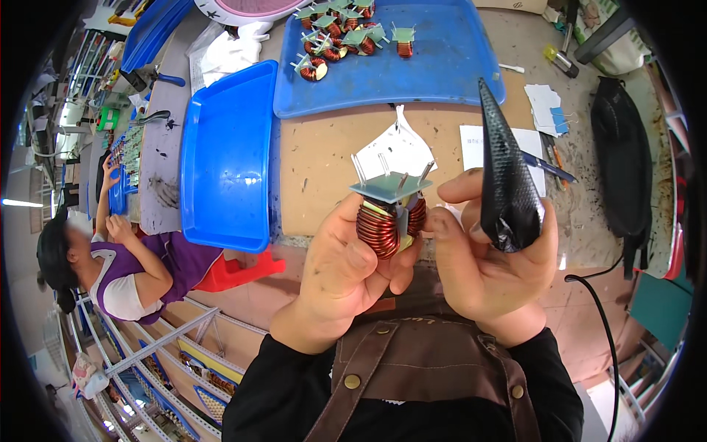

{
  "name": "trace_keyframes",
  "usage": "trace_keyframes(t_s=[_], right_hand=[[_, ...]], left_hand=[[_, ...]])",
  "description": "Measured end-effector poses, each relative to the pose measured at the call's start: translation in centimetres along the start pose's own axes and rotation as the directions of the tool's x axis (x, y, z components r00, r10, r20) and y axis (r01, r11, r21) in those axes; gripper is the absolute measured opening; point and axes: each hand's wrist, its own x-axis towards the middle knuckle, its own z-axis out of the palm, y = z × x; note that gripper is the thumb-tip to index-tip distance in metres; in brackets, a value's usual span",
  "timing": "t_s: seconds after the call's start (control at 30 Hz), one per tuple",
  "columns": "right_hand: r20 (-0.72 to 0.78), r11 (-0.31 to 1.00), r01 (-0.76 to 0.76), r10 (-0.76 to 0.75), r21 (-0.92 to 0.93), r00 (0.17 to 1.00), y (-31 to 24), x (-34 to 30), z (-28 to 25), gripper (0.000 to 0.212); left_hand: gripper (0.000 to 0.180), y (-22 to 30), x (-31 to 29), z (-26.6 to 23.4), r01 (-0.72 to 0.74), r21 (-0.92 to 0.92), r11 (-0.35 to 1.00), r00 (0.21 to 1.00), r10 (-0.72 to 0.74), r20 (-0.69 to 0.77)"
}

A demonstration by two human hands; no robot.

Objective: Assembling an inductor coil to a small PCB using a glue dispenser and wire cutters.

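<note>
My left hand (335, 269) is closed round a copper-wound coil (379, 230), held upright over the table's near edge. A green square board (392, 187) caps the coil, with several metal pins pointing upward. In my right hand (490, 272) is a black cone-shaped bag (508, 177), its narrow tip pointing up and away and its wide, shiny end in the palm. The right thumb and forefinger are close to the coil's right side; whether they touch it I cannot tell. A white sheet (401, 147) lies behind the coil.
Several similar coils (361, 40) sit in the blue tray (442, 92) at the back. A deeper blue bin (224, 237) stands left. Papers (471, 140), a pen (549, 166) and a black pouch (622, 162) lie right. Another person (132, 272) works at far left.
</note>
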Motion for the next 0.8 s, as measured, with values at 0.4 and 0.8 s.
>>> trace_keyframes(t_s=[0.4, 0.8], right_hand=[[0.006, 0.975, -0.129, 0.132, -0.181, 0.991, -0.33, -0.25, 0.27, 0.032], [-0.009, 0.987, -0.092, 0.092, -0.135, 0.996, -0.03, -0.25, 0.51, 0.03]], left_hand=[[0.067, -0.21, 0.08, -0.56, -0.082, 0.059, 0.995, 0.993, 0.077, 0.087], [0.066, -0.35, 0.2, -0.94, -0.113, 0.086, 0.99, 0.988, 0.103, 0.113]])
